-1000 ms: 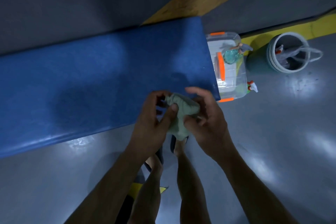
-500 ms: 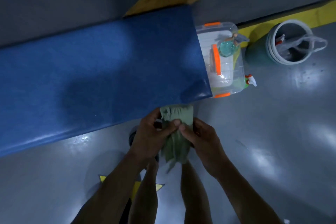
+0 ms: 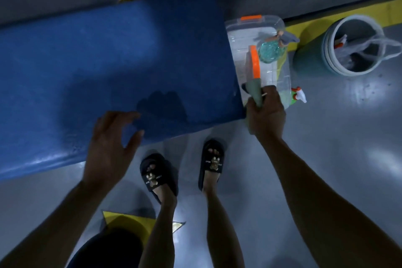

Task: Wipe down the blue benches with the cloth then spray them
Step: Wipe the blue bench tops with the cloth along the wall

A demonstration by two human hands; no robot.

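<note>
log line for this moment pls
right hand: grips folded cloth over clear box | left hand: free above blue bench | spray: not yet

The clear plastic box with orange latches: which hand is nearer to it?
Right. The right hand, gripping the folded green cloth, is at the near edge of the clear plastic box with orange latches. The left hand hovers over the blue bench, far away.

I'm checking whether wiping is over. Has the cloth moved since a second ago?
Yes. The cloth, gripped by the right hand, went right, off the bench end toward the clear box.
</note>
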